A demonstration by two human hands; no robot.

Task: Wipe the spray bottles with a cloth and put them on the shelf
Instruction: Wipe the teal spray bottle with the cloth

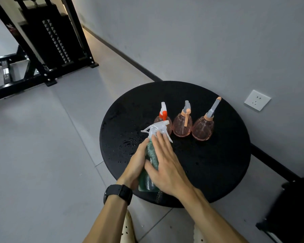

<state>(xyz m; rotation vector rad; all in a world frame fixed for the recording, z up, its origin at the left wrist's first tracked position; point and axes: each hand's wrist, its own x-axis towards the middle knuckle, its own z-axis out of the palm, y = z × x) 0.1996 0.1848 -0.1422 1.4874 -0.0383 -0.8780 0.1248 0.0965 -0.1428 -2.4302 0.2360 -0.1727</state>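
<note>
Head view: pink bottles [182,124] behind green bottle [146,183].

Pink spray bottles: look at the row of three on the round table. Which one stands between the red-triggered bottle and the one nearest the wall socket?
In the head view, the middle pink bottle, with its peach trigger hanging down the front, stands between the red-triggered bottle and the right-hand bottle.

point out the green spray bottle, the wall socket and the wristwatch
green spray bottle [146,184], head view, lower body
wall socket [257,100], head view, faceplate centre
wristwatch [118,193], head view, band on left wrist
</note>
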